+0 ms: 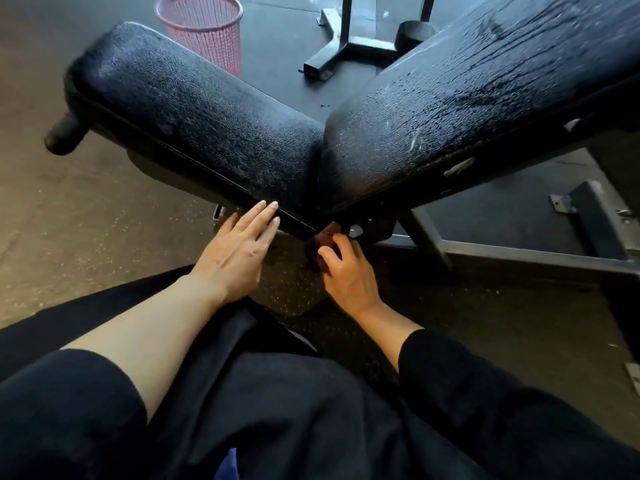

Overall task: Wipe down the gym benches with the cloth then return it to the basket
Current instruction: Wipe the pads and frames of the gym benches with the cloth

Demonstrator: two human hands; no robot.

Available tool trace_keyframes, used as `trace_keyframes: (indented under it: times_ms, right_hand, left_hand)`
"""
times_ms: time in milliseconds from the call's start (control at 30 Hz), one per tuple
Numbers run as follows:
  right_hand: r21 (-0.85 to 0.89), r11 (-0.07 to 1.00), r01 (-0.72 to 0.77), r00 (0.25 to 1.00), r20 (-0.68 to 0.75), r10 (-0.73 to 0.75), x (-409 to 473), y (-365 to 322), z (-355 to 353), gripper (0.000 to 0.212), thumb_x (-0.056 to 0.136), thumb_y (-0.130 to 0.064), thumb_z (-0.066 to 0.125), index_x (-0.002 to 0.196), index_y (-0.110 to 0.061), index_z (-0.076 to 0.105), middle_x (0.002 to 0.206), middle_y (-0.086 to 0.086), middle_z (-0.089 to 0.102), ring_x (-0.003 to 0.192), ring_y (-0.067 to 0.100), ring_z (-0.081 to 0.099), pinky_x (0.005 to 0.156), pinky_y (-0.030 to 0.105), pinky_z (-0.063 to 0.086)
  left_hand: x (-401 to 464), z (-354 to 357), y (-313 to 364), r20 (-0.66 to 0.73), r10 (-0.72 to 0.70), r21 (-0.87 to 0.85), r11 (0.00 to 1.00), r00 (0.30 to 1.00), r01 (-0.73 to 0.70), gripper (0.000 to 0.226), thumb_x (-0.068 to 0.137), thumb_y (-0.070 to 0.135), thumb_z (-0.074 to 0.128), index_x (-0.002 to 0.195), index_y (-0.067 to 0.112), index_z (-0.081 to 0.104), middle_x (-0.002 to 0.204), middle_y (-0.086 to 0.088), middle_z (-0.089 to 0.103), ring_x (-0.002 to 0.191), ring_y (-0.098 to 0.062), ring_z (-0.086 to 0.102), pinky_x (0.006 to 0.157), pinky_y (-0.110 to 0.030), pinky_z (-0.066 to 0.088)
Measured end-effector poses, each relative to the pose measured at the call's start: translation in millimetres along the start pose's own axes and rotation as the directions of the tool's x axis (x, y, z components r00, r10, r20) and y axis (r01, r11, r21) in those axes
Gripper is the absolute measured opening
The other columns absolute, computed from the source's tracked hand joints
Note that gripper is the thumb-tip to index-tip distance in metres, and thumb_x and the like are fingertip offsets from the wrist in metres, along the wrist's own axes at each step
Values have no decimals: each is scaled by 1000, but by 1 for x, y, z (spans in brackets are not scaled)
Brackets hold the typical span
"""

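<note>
Seat pad lies left and back pad right, their near ends meeting at a narrow gap at centre; both sit on the bench frame, which runs along the floor to the right. Basket stands on the floor behind the seat pad, far left, with a separate stand base behind the gap between the pads. Left hand rests flat with fingertips on the seat pad's near edge; right hand, just right of it, holds the cloth under the pads' junction.
</note>
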State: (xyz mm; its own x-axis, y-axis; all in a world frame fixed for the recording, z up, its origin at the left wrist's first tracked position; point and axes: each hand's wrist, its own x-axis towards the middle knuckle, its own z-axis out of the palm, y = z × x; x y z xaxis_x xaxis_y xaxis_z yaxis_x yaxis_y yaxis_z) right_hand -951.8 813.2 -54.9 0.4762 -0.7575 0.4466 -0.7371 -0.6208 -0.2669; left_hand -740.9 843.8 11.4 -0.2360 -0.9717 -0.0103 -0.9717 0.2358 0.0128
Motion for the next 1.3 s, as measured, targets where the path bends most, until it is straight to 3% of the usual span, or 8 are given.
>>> trace_keyframes:
  times_ms: [133,300,500,633,800,967,1133,1300]
  right_hand:
    - [-22,995,95,995,11,-95,17,-2,3,22,81,-3,66,103,-8,62,120,18,51,98,40,57,56,37,57]
    - [-63,998,-30,993,109,37,-11,21,-20,26,71,-3,76,95,-6,66,115,20,59,95,41,62,56,39,60]
    - [-180,967,181,958,-192,-215,14,17,-67,12,89,-11,63,99,-8,68,112,16,54,94,28,52,66,29,52]
    - [-332,898,290,949,-25,-316,19,33,-79,14,82,-6,67,95,-10,67,116,16,57,89,29,56,58,32,55]
    - [-306,951,41,945,-297,-136,20,32,-107,13,85,-13,72,95,-6,68,111,14,52,88,29,52,60,31,52]
    - [-300,953,42,994,-81,-69,1,39,-98,34,60,3,81,90,-7,69,107,14,59,86,35,61,53,34,55]
    - [-285,958,-40,947,-317,-55,10,28,-109,16,85,-11,71,101,-6,69,108,15,60,89,30,55,68,31,50]
    - [-200,979,-34,975,-223,-12,8,22,-87,29,70,3,77,97,-6,68,109,11,50,90,32,57,53,33,56]
  left_hand:
    - [9,0,16,106,26,49,998,994,-31,74,88,9,47,154,8,13,162,-7,-8,149,-19,-9,119,-46,7]
    - [11,-6,20,118,22,80,996,993,-31,76,88,13,48,154,9,10,163,-7,-6,149,-20,-9,120,-45,4]
    - [37,-32,43,-63,13,-202,979,998,-25,74,87,7,54,152,6,19,161,-11,14,149,-21,8,122,-32,5]
    - [48,-48,58,-101,-49,-388,922,994,6,72,87,4,56,152,8,23,159,-8,20,148,-19,15,116,-18,4]
    - [57,-60,62,-46,-84,-471,881,995,53,76,87,8,59,153,15,22,159,2,20,143,-18,26,116,-28,24]
    - [55,-61,77,-62,-72,-511,859,995,30,76,86,7,59,153,15,24,157,2,23,142,-17,29,112,-26,25]
    - [61,-55,80,-92,-61,-572,820,994,-2,78,84,6,62,152,16,27,156,3,25,140,-16,33,113,-25,27]
    - [64,-51,64,-100,-151,-617,785,983,58,75,82,2,62,149,12,31,154,0,31,139,-17,35,113,-23,24]
